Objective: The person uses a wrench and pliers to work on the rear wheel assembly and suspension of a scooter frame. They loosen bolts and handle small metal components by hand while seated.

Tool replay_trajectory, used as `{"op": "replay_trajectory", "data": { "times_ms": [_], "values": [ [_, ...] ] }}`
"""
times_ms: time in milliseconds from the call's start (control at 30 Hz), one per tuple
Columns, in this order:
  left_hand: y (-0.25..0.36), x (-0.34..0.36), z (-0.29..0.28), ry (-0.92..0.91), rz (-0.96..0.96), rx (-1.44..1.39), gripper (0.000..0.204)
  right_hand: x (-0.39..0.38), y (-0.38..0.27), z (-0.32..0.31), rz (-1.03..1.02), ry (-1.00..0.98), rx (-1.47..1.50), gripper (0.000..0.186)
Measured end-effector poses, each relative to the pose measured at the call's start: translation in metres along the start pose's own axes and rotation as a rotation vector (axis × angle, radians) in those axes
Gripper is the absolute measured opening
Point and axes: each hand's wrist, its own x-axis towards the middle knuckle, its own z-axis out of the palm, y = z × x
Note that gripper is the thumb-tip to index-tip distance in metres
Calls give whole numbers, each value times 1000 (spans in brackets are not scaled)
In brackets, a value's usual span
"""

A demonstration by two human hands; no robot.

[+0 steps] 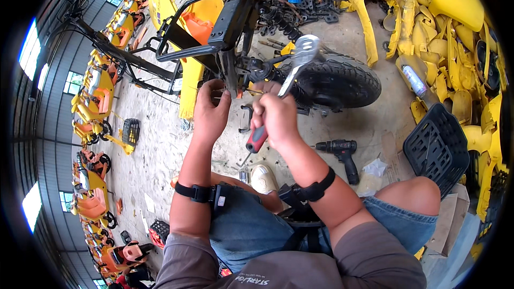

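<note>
My right hand (276, 115) is closed round a ratchet wrench (292, 77). Its shiny round head points up and away, and its red and grey handle end sticks out below my fist. My left hand (211, 109) is at the lower part of a black scooter frame (229, 69), thumb and fingers curled toward each other; whatever they pinch is hidden. Beyond my right hand is the scooter's black rear wheel (337, 83), partly covered by the wrench head. A black shock absorber (281, 21) rises from the frame near the wheel.
A cordless drill (342, 155) lies on the concrete floor to my right, near a black plastic basket (436, 150). Yellow body panels (428, 43) are heaped at the right. Dark metal parts (316, 13) pile up at the back. Yellow and orange scooters (96, 96) line the left.
</note>
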Motion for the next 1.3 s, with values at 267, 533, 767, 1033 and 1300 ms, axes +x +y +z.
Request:
{"op": "replay_trajectory", "data": {
  "times_ms": [267, 533, 767, 1033, 1300],
  "values": [
    [-1, 1, 2, 93, 64, 96, 34, 3, -3, -4, 372, -25, 172, 24],
    [3, 11, 11, 61, 125, 119, 49, 0, 36, 8, -139, 195, -138, 16],
    [1, 11, 6, 15, 57, 48, 57, 6, 8, 2, 160, 30, -113, 15],
    [-1, 15, 10, 7, 86, 88, 55, 17, 49, -1, -256, 166, -730, 16],
    [2, 11, 9, -1, 112, 54, 52, 8, 39, 2, -315, 169, -374, 21]
  ]
}}
